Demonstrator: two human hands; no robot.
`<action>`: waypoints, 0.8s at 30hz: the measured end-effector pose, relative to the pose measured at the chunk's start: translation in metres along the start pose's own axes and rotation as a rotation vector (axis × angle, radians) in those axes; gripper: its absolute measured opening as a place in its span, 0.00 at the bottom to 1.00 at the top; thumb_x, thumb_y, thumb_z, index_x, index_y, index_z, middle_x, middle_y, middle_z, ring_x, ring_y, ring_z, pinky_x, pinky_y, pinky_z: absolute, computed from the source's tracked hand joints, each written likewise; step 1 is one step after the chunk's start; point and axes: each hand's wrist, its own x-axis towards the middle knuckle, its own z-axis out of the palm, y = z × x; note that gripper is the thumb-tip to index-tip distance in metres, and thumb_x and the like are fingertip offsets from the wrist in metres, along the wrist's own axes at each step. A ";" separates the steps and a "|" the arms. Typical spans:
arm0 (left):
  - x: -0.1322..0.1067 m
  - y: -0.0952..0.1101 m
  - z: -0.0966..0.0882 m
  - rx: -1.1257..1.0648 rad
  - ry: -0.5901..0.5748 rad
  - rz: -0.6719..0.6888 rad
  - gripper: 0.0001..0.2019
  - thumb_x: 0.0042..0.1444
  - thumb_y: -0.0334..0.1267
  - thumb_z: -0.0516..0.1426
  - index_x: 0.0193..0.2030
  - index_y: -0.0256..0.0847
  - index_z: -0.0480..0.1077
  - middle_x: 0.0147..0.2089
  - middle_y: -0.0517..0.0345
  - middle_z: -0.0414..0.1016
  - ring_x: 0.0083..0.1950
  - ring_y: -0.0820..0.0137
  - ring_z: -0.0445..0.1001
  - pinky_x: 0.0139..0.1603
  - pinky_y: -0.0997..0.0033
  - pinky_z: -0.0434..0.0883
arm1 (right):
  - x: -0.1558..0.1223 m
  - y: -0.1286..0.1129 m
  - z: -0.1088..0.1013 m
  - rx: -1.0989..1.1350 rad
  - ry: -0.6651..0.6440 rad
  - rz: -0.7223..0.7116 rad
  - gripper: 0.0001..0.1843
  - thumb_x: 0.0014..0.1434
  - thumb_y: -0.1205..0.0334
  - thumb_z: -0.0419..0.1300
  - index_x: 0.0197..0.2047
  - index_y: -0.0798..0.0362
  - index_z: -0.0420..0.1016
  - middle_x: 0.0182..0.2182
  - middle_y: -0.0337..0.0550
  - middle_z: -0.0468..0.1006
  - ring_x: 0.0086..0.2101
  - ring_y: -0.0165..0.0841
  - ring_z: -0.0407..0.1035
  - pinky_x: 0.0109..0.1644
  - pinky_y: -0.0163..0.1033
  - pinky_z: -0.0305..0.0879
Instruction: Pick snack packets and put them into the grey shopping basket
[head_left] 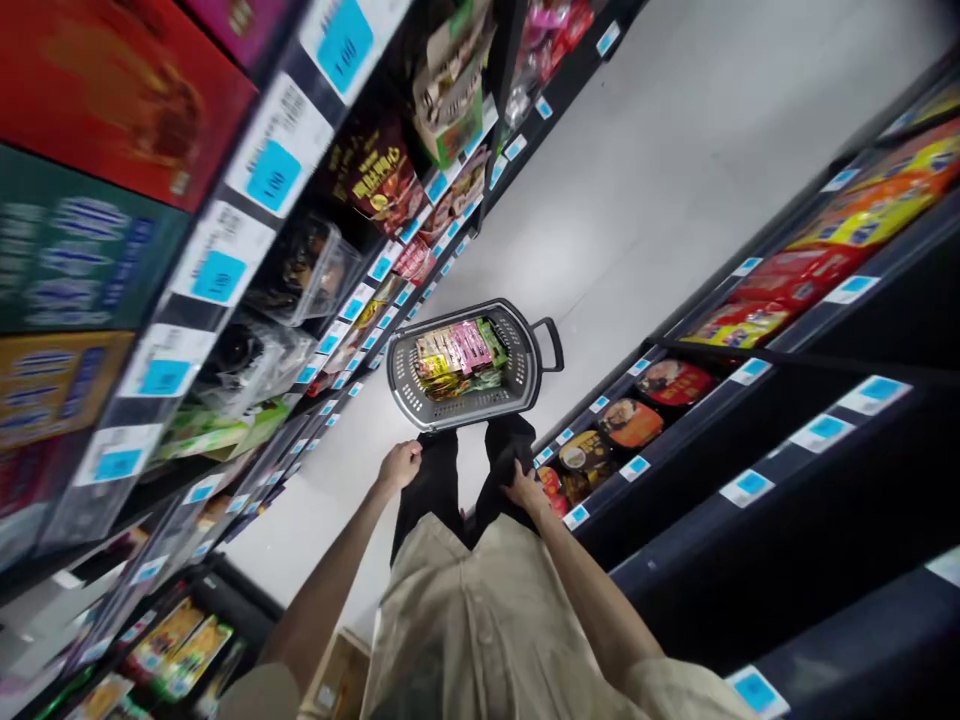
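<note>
A grey plastic shopping basket (pixel 525 395) with a dark handle (pixel 556 345) stands on the floor in front of my legs. Inside it lie pink snack packets (pixel 470 343), yellow packets (pixel 439 383) and green packets (pixel 492 340). My left hand (pixel 401 463) is curled closed beside one dark trouser leg, just below the basket's near left corner and apart from it; nothing shows in it. At the other knee, my right hand (pixel 527 490) has its fingers closed on the black trouser leg (pixel 504 465). Neither hand touches the basket.
Shelves with price tags (pixel 274 175) rise close on the left, holding boxes (pixel 90 240) and bagged snacks (pixel 382 175). Dark shelves on the right carry round tubs (pixel 631 422) and red and yellow packets (pixel 795 275). Pale floor (pixel 637 170) runs between them. A cardboard box (pixel 341 675) sits behind me.
</note>
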 end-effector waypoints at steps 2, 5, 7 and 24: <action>0.038 -0.007 0.001 0.034 -0.033 -0.056 0.13 0.62 0.28 0.54 0.48 0.42 0.77 0.49 0.51 0.83 0.51 0.63 0.80 0.54 0.67 0.73 | 0.010 0.005 0.002 -0.004 -0.023 0.041 0.56 0.61 0.39 0.63 0.79 0.52 0.39 0.63 0.73 0.65 0.58 0.60 0.71 0.56 0.66 0.64; 0.096 -0.016 0.001 0.086 -0.056 -0.094 0.13 0.64 0.29 0.54 0.51 0.41 0.77 0.50 0.49 0.83 0.51 0.61 0.80 0.52 0.66 0.74 | 0.024 0.007 0.002 0.024 0.048 0.086 0.57 0.61 0.43 0.64 0.80 0.52 0.36 0.62 0.72 0.64 0.55 0.58 0.73 0.53 0.60 0.69; 0.135 -0.016 0.001 0.121 -0.053 -0.086 0.14 0.65 0.30 0.54 0.54 0.40 0.75 0.52 0.49 0.82 0.53 0.62 0.79 0.54 0.66 0.73 | 0.031 0.007 0.003 0.037 0.135 0.097 0.53 0.62 0.46 0.64 0.79 0.52 0.41 0.62 0.70 0.65 0.53 0.56 0.74 0.50 0.55 0.71; 0.384 -0.009 0.060 0.392 0.086 -0.056 0.33 0.59 0.24 0.53 0.73 0.31 0.57 0.70 0.34 0.63 0.70 0.51 0.63 0.66 0.56 0.67 | 0.090 0.043 0.014 0.089 0.375 0.063 0.25 0.67 0.46 0.58 0.59 0.54 0.75 0.54 0.55 0.76 0.53 0.49 0.71 0.53 0.46 0.67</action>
